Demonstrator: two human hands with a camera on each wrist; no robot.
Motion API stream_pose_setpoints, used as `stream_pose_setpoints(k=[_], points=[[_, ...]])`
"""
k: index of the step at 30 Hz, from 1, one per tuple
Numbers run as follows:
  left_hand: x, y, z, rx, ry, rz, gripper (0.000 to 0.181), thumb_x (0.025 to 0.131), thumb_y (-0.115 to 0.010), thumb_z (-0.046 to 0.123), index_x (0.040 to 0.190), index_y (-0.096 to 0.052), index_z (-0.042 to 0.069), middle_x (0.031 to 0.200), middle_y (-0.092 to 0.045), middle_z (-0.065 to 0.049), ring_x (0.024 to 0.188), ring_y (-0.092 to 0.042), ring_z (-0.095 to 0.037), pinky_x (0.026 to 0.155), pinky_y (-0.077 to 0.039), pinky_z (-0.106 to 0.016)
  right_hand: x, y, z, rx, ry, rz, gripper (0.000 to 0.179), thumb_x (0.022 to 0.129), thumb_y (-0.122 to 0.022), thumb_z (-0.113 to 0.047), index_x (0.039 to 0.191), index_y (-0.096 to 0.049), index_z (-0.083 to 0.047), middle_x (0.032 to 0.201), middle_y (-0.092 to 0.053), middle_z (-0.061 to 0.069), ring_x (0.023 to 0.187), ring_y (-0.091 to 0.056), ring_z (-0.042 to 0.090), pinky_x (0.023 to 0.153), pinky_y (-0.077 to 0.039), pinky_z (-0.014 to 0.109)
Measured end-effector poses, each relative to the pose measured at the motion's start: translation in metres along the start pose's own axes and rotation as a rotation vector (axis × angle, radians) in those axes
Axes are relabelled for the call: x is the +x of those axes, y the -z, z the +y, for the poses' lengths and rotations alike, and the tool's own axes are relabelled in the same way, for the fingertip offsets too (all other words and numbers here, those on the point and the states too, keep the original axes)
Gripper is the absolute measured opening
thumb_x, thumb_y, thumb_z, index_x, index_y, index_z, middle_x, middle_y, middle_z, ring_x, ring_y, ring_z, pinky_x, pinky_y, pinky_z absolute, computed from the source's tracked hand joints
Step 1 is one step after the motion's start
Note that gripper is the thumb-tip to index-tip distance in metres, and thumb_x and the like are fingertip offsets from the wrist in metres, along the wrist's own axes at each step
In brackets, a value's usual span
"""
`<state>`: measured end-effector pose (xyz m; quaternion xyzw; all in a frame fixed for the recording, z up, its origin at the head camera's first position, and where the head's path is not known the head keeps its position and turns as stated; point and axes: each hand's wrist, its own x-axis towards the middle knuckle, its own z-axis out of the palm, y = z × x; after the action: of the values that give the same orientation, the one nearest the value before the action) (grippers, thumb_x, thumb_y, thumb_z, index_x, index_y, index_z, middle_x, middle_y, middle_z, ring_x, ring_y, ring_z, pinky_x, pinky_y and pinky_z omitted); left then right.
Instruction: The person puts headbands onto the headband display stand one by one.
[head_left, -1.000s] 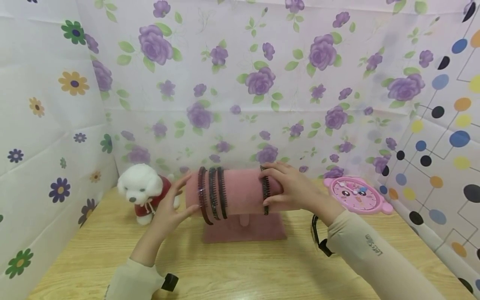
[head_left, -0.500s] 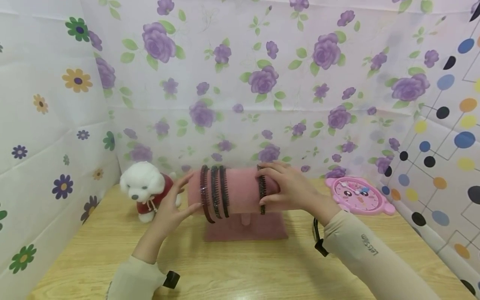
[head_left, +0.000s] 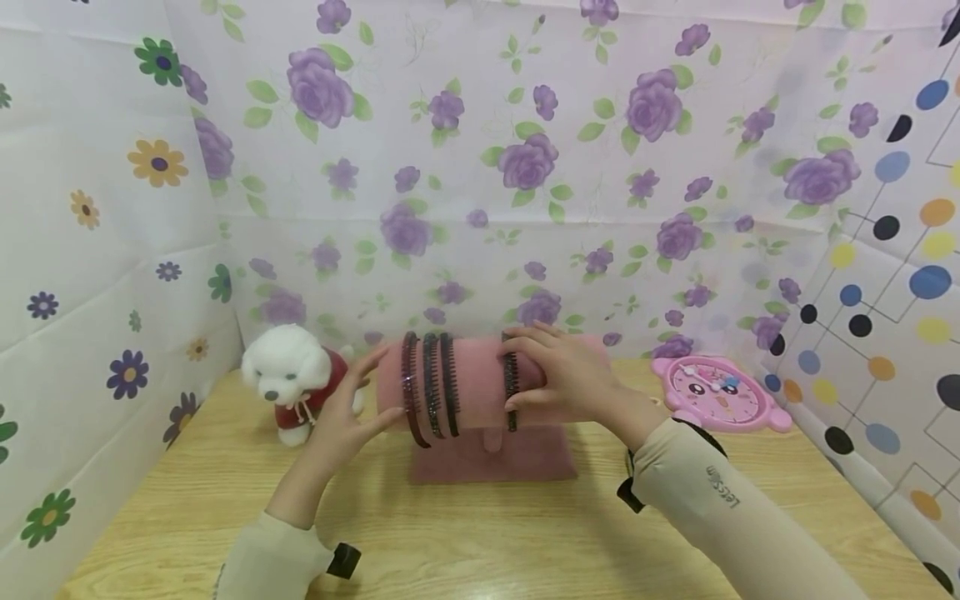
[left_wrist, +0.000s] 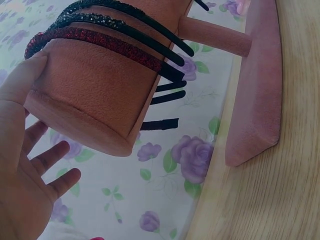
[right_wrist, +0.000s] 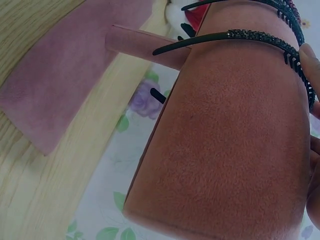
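Note:
A pink plush headband stand [head_left: 476, 379] has a horizontal roll on a short post above a flat base [head_left: 450, 462]. Three headbands sit side by side toward its left end; the outermost is a dark red glittery headband [left_wrist: 97, 44]. Farther right on the roll, my right hand [head_left: 570, 371] holds a black beaded headband [head_left: 512, 385] between thumb and fingers; its sparkling top [right_wrist: 257, 37] shows in the right wrist view. My left hand [head_left: 337, 421] is at the roll's left end, thumb touching the plush and the other fingers spread.
A white plush dog [head_left: 285, 367] in red stands behind my left hand. On the right, a pink toy clock [head_left: 716, 392] lies on the wooden table [head_left: 450, 533]. Floral cloth [head_left: 465, 167] hangs close behind the stand.
My right hand has slid the black beaded headband leftward along the roll, toward the three others. My left hand stays at the roll's left end.

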<state>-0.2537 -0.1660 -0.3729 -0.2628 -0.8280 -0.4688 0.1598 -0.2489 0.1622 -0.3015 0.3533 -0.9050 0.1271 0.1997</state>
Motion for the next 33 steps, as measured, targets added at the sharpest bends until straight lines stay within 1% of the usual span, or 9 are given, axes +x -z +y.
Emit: stream_pose_setpoints(k=[7,12,15,18,23,27,29,30,33], points=[[0.0,-0.001,-0.001,0.014,-0.017,0.003,0.079,0.085,-0.073,0.016,0.15,-0.029,0.028,0.158,-0.028,-0.007,0.136,-0.037,-0.042,0.093,-0.038,-0.075,0.004,-0.002,-0.003,0.013,-0.028,-0.025,0.064,0.074,-0.076,-0.053,0.128,-0.055,-0.026,0.144,-0.051,0.002,0.138,-0.04,0.037,0.113,-0.035,0.054],[-0.001,-0.001,-0.002,0.015,-0.011,0.002,0.081,0.085,-0.073,0.018,0.15,-0.029,0.032,0.159,-0.028,-0.006,0.136,-0.037,-0.042,0.094,-0.038,-0.075,0.009,-0.002,-0.008,0.036,-0.036,-0.045,0.063,0.075,-0.073,-0.055,0.128,-0.055,-0.027,0.143,-0.051,0.0,0.14,-0.036,0.039,0.113,-0.035,0.056],[-0.001,-0.001,-0.002,0.012,-0.017,0.003,0.081,0.084,-0.074,0.017,0.15,-0.029,0.032,0.158,-0.028,-0.005,0.136,-0.037,-0.041,0.097,-0.038,-0.072,0.012,-0.003,-0.01,0.046,-0.046,-0.058,0.062,0.075,-0.073,-0.056,0.127,-0.055,-0.028,0.143,-0.05,-0.002,0.141,-0.034,0.04,0.113,-0.034,0.056],[-0.001,-0.002,-0.002,0.011,-0.032,0.004,0.082,0.084,-0.074,0.016,0.151,-0.029,0.03,0.158,-0.028,-0.006,0.137,-0.036,-0.04,0.1,-0.036,-0.07,0.014,-0.003,-0.012,0.055,-0.053,-0.067,0.062,0.075,-0.073,-0.055,0.127,-0.054,-0.028,0.144,-0.05,-0.002,0.142,-0.033,0.04,0.113,-0.034,0.056],[-0.001,-0.001,-0.001,0.008,-0.031,0.007,0.082,0.084,-0.074,0.016,0.15,-0.029,0.031,0.158,-0.029,-0.005,0.136,-0.037,-0.04,0.099,-0.037,-0.071,0.017,-0.004,-0.015,0.056,-0.039,-0.075,0.06,0.076,-0.073,-0.053,0.128,-0.054,-0.027,0.143,-0.05,0.0,0.143,-0.031,0.036,0.117,-0.03,0.052],[-0.001,-0.001,-0.001,0.001,-0.036,0.01,0.082,0.083,-0.074,0.014,0.15,-0.029,0.03,0.158,-0.03,-0.005,0.138,-0.036,-0.039,0.105,-0.034,-0.067,0.021,-0.006,-0.016,0.052,-0.025,-0.072,0.06,0.077,-0.073,-0.052,0.126,-0.054,-0.025,0.142,-0.051,0.002,0.142,-0.036,0.03,0.121,-0.024,0.047],[0.0,-0.001,-0.001,0.003,-0.039,0.013,0.082,0.083,-0.074,0.014,0.15,-0.03,0.029,0.157,-0.03,-0.006,0.138,-0.036,-0.039,0.105,-0.034,-0.066,0.023,-0.007,-0.016,0.045,-0.016,-0.069,0.06,0.077,-0.073,-0.053,0.126,-0.054,-0.024,0.142,-0.051,0.002,0.141,-0.038,0.028,0.122,-0.022,0.045],[0.0,-0.001,-0.001,0.005,-0.042,0.015,0.082,0.083,-0.074,0.014,0.15,-0.03,0.028,0.157,-0.03,-0.006,0.137,-0.036,-0.039,0.106,-0.034,-0.066,0.023,-0.008,-0.017,0.038,-0.014,-0.069,0.06,0.077,-0.072,-0.053,0.127,-0.054,-0.024,0.142,-0.051,0.002,0.141,-0.038,0.028,0.122,-0.022,0.045],[0.0,-0.002,-0.002,0.01,-0.047,0.018,0.081,0.083,-0.074,0.013,0.15,-0.03,0.027,0.157,-0.03,-0.007,0.137,-0.036,-0.039,0.106,-0.034,-0.065,0.025,-0.009,-0.019,0.032,-0.014,-0.07,0.061,0.077,-0.071,-0.055,0.127,-0.054,-0.025,0.142,-0.051,0.002,0.141,-0.036,0.032,0.119,-0.027,0.048]])
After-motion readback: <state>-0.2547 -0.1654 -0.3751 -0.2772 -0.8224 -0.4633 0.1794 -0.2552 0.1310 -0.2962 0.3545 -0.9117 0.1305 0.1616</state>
